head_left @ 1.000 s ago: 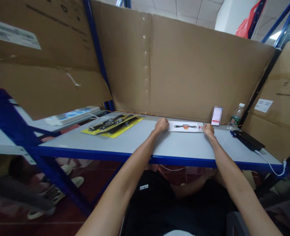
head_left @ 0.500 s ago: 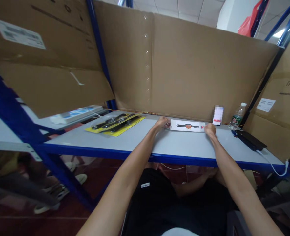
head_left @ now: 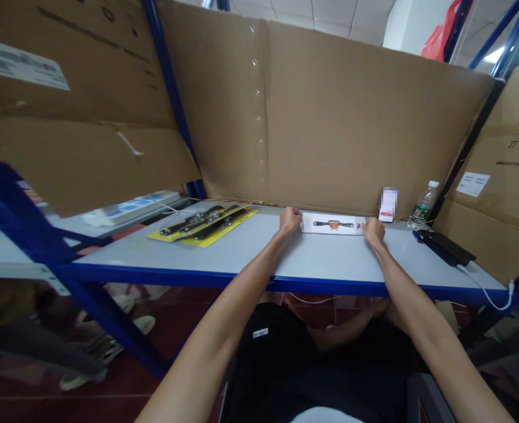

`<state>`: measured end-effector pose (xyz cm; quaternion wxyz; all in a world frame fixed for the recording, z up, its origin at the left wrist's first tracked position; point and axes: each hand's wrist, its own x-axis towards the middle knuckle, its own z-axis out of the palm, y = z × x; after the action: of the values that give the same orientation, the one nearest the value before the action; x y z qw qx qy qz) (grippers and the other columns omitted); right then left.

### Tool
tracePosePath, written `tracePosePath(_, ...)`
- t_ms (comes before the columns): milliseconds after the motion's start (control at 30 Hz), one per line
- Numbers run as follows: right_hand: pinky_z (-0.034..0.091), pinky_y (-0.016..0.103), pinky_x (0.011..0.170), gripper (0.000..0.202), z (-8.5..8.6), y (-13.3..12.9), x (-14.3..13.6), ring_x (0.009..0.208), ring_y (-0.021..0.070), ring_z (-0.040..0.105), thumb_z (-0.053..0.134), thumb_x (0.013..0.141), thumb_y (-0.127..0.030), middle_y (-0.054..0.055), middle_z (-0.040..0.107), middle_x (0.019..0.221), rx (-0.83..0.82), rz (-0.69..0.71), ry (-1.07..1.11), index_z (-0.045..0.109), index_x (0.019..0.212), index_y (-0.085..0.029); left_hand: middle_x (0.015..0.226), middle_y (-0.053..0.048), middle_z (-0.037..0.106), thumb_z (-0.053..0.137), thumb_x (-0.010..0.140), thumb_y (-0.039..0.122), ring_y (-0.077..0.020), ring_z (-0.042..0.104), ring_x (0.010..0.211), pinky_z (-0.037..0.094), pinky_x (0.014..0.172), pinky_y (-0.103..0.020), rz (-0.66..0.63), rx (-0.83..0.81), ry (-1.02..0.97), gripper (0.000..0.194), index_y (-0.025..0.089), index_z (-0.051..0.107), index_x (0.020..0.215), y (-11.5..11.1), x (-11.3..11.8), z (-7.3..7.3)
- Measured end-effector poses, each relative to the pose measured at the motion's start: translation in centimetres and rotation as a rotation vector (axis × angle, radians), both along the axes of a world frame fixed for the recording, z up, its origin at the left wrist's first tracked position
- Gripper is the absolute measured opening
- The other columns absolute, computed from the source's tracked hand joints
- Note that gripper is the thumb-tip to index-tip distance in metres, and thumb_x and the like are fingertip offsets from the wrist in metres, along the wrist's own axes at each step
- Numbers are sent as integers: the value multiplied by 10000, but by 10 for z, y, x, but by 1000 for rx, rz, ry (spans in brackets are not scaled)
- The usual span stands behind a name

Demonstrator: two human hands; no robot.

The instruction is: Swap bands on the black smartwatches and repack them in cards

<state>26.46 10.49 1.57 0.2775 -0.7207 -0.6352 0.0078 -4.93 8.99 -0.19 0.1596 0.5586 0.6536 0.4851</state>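
Observation:
A long white box (head_left: 332, 224) printed with a picture of a dark two-handled spokeshave lies near the back of the tabletop. Its left end is in my left hand (head_left: 290, 220), fingers curled round it. At the opposite end my right hand (head_left: 374, 231) is also closed on the box. To the left lie several black spokeshaves (head_left: 193, 222) on yellow backing cards (head_left: 219, 236), partly overlapping. My fingertips behind the box ends are hidden.
Cardboard sheets wall the grey tabletop (head_left: 224, 261) at the back and sides. On the right are a phone (head_left: 388, 205), a plastic bottle (head_left: 420, 208) and a black device (head_left: 447, 247) with a white cable. A power strip (head_left: 131, 208) lies beyond the blue post. A person's legs show lower left.
The fingers of my left hand have drawn in more tightly at the box's left end. The box and my right hand hold nearly the same place; the view has shifted slightly.

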Motion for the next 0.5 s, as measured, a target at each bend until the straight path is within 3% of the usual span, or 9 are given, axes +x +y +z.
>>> tracePosePath(167, 512, 294, 825, 231, -1, -2, -2, 1048, 275, 724, 610, 930, -208, 150, 769, 1086, 22, 16, -33, 786, 1078, -197, 786, -95, 755, 570, 714, 47, -219, 706, 855, 473, 808, -298, 60, 26, 167, 215, 173, 740, 755, -6, 0, 3)
tracePosePath(500, 489, 264, 794, 255, -3, -3, 0, 984, 236, 724, 594, 888, -153, 107, 785, 1014, 91, 81, -7, 794, 1032, -218, 913, -125, 787, 567, 729, 73, -242, 704, 920, 470, 838, -298, 82, 21, 215, 266, 157, 783, 861, -8, -2, 2)
